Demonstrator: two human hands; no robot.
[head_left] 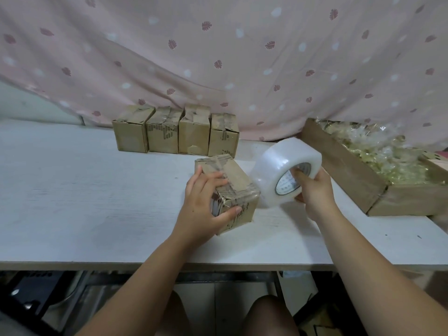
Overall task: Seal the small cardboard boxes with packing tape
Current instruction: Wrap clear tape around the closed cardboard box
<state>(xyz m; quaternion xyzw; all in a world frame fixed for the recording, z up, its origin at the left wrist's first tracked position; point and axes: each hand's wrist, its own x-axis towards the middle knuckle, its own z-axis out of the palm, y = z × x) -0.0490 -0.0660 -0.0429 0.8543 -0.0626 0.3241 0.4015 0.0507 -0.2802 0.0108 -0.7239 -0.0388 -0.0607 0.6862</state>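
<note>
Near the middle of the white table (84,202), in the head view, a small cardboard box (238,187) sits turned at an angle, its flaps down and glossy tape across its top and near corner; what it holds cannot be seen; the left hand (203,202) grips it, fingers curled over the top and thumb pressed on the near face; the right hand (312,190) holds a clear tape roll (278,170) just right of the box, fingers hooked into its core; whether roll and box touch cannot be told; at the far edge four closed boxes (174,129) stand side by side in a row; far right lies a shallow cardboard tray (351,170) filled with crinkled clear and golden wrappers (388,154); a pink leaf-print cloth (218,57) hangs behind
</note>
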